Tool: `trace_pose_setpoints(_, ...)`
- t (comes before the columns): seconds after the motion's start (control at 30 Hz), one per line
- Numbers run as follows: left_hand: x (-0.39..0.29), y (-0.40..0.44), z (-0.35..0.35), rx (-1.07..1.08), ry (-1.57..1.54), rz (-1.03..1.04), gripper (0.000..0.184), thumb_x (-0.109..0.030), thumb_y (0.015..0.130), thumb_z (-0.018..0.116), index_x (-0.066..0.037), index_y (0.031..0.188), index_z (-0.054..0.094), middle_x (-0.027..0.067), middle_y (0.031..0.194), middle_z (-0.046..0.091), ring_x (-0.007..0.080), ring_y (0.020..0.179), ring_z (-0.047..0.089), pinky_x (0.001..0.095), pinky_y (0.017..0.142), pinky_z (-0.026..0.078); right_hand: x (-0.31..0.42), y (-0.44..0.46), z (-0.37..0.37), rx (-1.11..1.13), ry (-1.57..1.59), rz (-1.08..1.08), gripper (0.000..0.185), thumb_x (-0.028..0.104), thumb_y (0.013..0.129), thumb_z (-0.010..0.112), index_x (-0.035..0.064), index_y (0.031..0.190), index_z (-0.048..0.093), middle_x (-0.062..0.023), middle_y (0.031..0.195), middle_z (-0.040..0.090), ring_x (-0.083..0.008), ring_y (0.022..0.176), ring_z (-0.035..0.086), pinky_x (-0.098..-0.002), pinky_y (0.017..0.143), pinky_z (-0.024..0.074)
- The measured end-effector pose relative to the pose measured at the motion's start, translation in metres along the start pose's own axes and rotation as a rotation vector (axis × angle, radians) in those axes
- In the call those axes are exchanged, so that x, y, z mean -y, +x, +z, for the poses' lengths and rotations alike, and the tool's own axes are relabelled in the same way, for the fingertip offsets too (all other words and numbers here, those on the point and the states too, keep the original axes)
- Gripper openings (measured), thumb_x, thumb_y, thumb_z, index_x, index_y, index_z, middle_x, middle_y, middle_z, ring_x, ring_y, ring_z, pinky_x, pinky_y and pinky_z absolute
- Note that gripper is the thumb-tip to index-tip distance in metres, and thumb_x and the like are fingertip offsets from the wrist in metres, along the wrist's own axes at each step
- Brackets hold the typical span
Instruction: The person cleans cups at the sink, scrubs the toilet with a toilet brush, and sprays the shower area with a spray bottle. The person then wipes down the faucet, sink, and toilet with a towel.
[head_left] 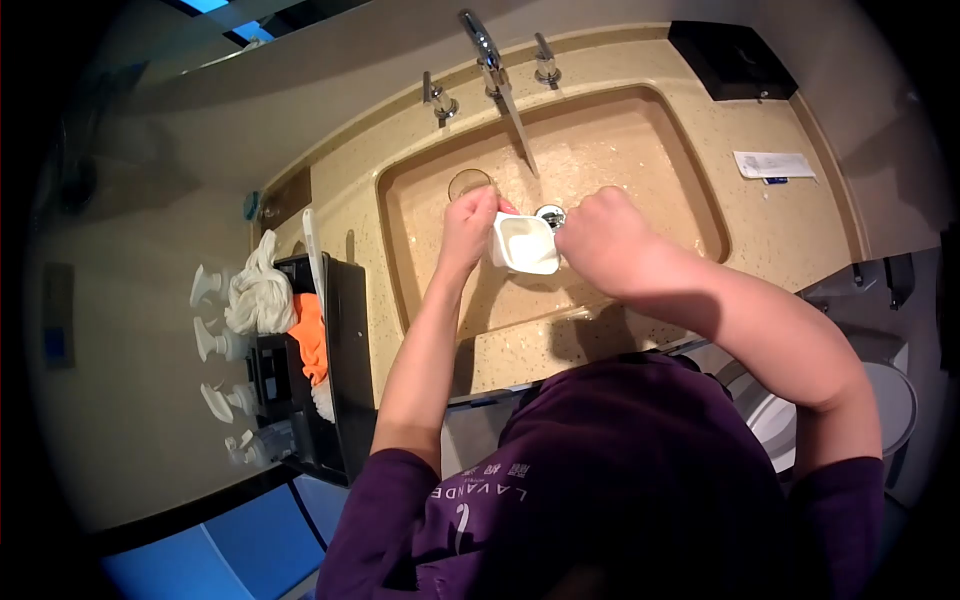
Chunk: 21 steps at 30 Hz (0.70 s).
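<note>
Over the sink basin (400, 270), my left hand (470, 232) is closed on the left side of a small white squarish container (527, 246). The container is tilted so its open top faces me, and something pale shows inside. A bit of pinkish red (507, 206) shows by my left fingertips; its kind is unclear. My right hand (605, 240) is closed in a fist against the container's right edge; its fingertips and anything in them are hidden. A clear round glass (470, 183) stands in the basin behind my left hand. Water runs from the faucet (483, 45) behind both hands.
Two lever handles (440, 103) flank the faucet. At left, a black caddy (348, 370) holds spray bottles (225, 345), a white cloth (260, 295) and an orange cloth (310, 338). A black box (735, 62) and white packet (775, 165) lie at right. A toilet (885, 405) stands lower right.
</note>
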<state>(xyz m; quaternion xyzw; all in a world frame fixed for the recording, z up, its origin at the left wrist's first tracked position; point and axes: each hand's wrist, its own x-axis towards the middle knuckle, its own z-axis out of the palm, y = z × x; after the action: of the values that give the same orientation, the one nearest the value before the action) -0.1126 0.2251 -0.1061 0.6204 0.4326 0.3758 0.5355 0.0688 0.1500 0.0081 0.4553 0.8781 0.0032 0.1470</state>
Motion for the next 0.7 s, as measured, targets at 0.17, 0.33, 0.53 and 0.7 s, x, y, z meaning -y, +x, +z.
trace_pose_setpoints(0.17, 0.001, 0.004, 0.011, 0.197, -0.051, -0.071, 0.034, -0.024, 0.091, 0.045, -0.001, 0.071, 0.061, 0.0015, 0.066, 0.059, 0.0076, 0.06, 0.052, 0.0232, 0.056, 0.042, 0.005, 0.016, 0.01, -0.126, -0.353, -0.007, 0.01, 0.023, 0.07, 0.063, 0.0147, 0.075, 0.065, 0.0001, 0.07, 0.058, -0.014, 0.071, 0.055, -0.0295, 0.062, 0.0355)
trace_pose_setpoints(0.33, 0.027, 0.01, 0.013, 0.211, -0.113, -0.122, 0.032, -0.024, 0.09, 0.048, -0.002, 0.072, 0.062, 0.0005, 0.064, 0.059, 0.0072, 0.058, 0.052, 0.023, 0.054, 0.042, 0.011, 0.017, 0.021, -0.392, -0.326, 0.003, 0.007, 0.017, 0.07, 0.058, 0.0138, 0.069, 0.065, -0.0021, 0.07, 0.058, -0.0162, 0.073, 0.056, -0.0292, 0.062, 0.0414)
trace_pose_setpoints(0.53, 0.017, 0.009, 0.011, 0.261, 0.037, -0.118, 0.037, -0.028, 0.091, 0.047, -0.002, 0.07, 0.063, 0.0009, 0.065, 0.059, 0.0075, 0.059, 0.051, 0.0237, 0.057, 0.043, -0.002, 0.012, 0.028, -0.183, -0.126, -0.105, 0.007, 0.016, 0.069, 0.058, 0.0149, 0.066, 0.064, -0.0018, 0.066, 0.059, -0.0168, 0.067, 0.06, -0.0284, 0.056, 0.0442)
trace_pose_setpoints(0.7, 0.009, 0.015, 0.011, 0.223, 0.177, -0.063, 0.038, -0.026, 0.09, 0.046, 0.0, 0.066, 0.061, -0.0007, 0.059, 0.056, 0.0066, 0.056, 0.049, 0.024, 0.054, 0.041, 0.005, 0.018, 0.029, -0.289, -0.26, 0.027, 0.006, 0.015, 0.069, 0.058, 0.0135, 0.068, 0.064, -0.0026, 0.065, 0.061, -0.0142, 0.064, 0.061, -0.0285, 0.055, 0.0446)
